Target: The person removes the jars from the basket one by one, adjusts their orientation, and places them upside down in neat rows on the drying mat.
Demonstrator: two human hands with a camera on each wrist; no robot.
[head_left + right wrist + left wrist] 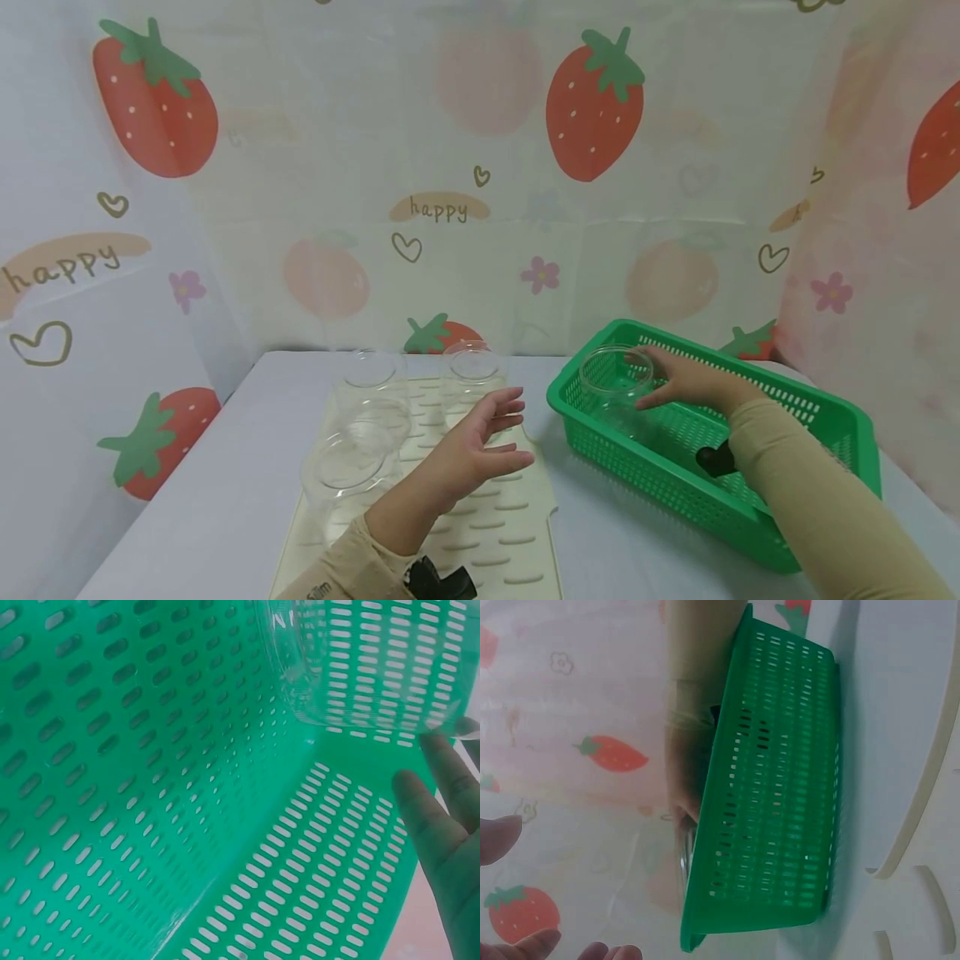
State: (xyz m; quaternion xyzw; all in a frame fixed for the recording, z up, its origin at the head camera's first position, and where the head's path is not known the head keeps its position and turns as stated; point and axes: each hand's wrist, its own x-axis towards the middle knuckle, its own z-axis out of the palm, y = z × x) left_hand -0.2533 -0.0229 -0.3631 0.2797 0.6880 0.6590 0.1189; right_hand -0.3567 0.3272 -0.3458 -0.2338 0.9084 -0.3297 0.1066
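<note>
Right hand point(686, 379) inside green basket point(825, 417), fingers lightly curled round clear glass point(617, 379) at basket's 10 o'clock corner; glass upright, near wall.

Left hand point(480, 442) open, fingers spread, holds nothing, hovers over ribbed mat point(517, 533).

Four more glasses point(352, 467) stand on mat, 9 to 12 o'clock of left hand.

Step, judged: taking glass from basket. Next move calls for firm grip, straight lift clear of rim, free spot on mat.
</note>
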